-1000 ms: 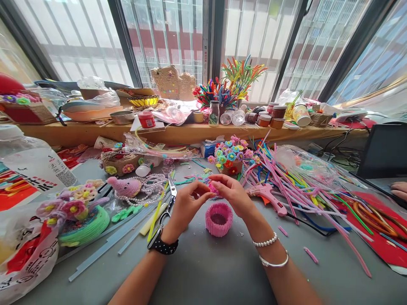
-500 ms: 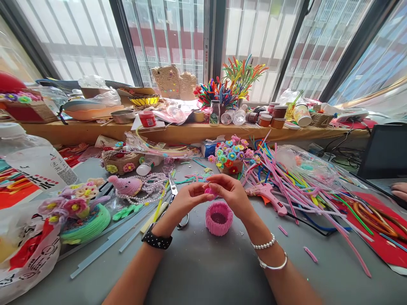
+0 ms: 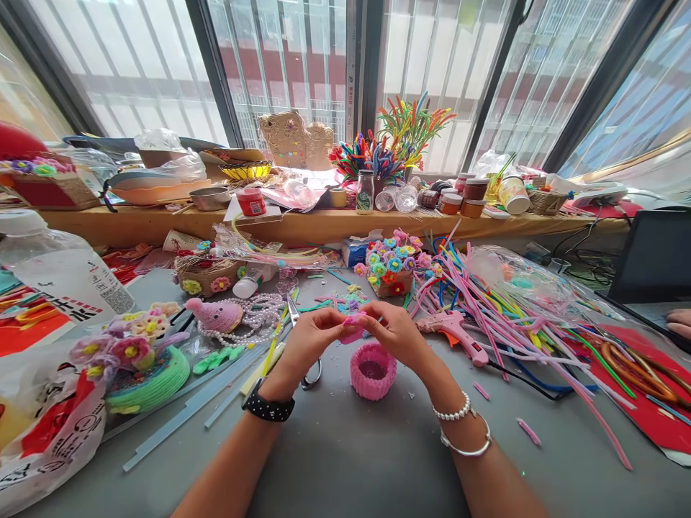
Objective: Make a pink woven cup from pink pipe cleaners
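Between the fingertips of both hands is a small bright pink piece (image 3: pixel 353 325), apparently fuzzy pipe cleaner; its full shape is partly hidden by the fingers. My left hand (image 3: pixel 318 332) pinches it from the left, with a dotted dark watch band on that wrist. My right hand (image 3: pixel 393 332) pinches its other side, above beaded and metal bracelets. Just below and in front of the hands, a round pink fuzzy cup (image 3: pixel 373 370) stands upright on the grey table, open at the top. Scissors (image 3: pixel 312 374) lie partly behind my left hand.
A pink hot glue gun (image 3: pixel 458 337) and a pile of pipe cleaners (image 3: pixel 502 309) lie to the right. Glue sticks (image 3: pixel 183 417), a green flowered piece (image 3: pixel 148 378) and pearl strings (image 3: pixel 264 320) are left. A flower basket (image 3: pixel 396 288) stands behind. Another person's hand (image 3: pixel 679 321) rests beside a laptop (image 3: pixel 653 259).
Both hands have lowered slightly and drawn a little apart, showing more of the pink piece between the fingertips. The pink cup stays in place.
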`<state>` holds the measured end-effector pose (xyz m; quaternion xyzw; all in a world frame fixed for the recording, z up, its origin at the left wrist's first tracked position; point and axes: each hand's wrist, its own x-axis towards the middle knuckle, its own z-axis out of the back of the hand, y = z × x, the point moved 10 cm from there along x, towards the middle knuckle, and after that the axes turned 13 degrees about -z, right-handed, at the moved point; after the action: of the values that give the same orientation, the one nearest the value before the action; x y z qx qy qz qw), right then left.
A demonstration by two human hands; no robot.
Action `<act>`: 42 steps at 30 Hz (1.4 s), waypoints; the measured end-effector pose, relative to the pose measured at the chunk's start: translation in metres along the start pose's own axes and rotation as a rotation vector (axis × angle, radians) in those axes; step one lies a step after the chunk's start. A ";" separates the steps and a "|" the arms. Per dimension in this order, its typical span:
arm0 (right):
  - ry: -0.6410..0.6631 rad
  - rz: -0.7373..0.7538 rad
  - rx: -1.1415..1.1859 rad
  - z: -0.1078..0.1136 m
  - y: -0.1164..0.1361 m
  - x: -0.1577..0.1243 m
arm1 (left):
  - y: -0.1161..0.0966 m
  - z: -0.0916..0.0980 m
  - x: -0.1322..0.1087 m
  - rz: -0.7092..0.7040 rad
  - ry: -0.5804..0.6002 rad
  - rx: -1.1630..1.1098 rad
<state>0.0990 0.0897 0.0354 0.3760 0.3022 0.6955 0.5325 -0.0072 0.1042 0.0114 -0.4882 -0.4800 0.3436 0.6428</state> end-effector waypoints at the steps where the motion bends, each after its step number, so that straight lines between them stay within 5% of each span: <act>1: 0.014 0.019 -0.064 -0.004 0.002 -0.001 | -0.001 -0.001 0.000 -0.006 0.008 0.023; 8: 0.015 0.058 -0.145 -0.009 -0.001 0.000 | 0.007 -0.004 -0.001 0.061 0.064 0.034; 16: -0.178 0.046 0.023 0.009 0.005 -0.004 | 0.013 -0.014 -0.006 0.168 0.106 -0.057; 26: -0.128 0.110 -0.285 0.004 0.010 -0.009 | -0.003 -0.005 -0.003 -0.032 0.117 0.250; 32: -0.159 0.179 -0.329 -0.003 0.015 -0.012 | -0.001 -0.004 -0.003 -0.030 0.113 0.315; 42: -0.234 0.067 0.094 0.016 0.015 -0.015 | -0.001 -0.018 -0.002 -0.060 0.152 0.199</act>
<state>0.1067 0.0722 0.0529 0.4890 0.2576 0.6494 0.5223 0.0097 0.0968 0.0112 -0.4320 -0.4076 0.3321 0.7327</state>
